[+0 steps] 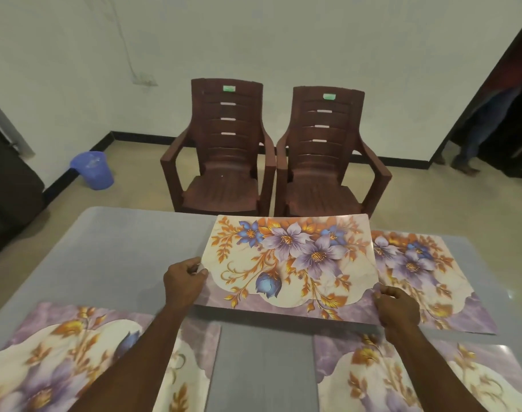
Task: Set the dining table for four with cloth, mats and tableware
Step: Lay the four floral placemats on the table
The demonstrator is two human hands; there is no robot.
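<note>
Grey cloth covering table, three floral mats laid flat, a fourth mat pinched at its side edges by left hand and right hand.

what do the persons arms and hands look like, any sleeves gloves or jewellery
Both forearms are bare right up to the bottom edge of the picture, so no sleeves show. The left hand and right hand wear no gloves. No rings, watch or bracelet are visible on the fingers or wrists that show.
</note>
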